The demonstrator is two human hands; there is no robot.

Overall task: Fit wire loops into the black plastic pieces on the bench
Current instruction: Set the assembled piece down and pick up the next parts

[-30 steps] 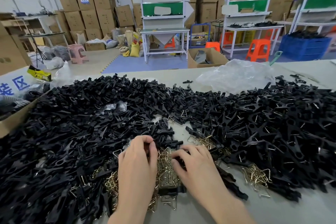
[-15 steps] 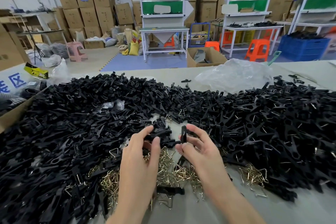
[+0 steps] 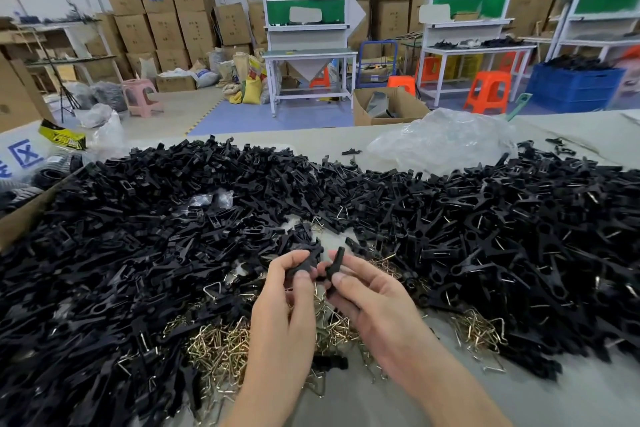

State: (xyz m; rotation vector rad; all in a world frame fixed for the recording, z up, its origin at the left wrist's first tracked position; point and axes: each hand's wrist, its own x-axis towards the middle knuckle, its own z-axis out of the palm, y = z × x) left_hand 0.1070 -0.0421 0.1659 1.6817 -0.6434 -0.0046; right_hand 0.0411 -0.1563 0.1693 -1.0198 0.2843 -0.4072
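Black pieces (image 3: pixel 138 270) heap across the surface (image 3: pixel 519 402). Two are held just above the wire loops (image 3: pixel 221 350), probably to line them up close to the eye. The left hand (image 3: pixel 284 308) has its grip curled round the left piece (image 3: pixel 304 264), which lies roughly level with its tip pointing right. The right hand (image 3: pixel 377 302) pinches the right piece (image 3: pixel 335 262), its long axis near upright. Whether either hand holds a loop, I cannot tell.

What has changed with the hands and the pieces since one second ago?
Both hands lifted off the wire loops. The left hand now pinches a black piece, the right hand a second black piece, held close together. The black heaps and the clear plastic bag stayed put.
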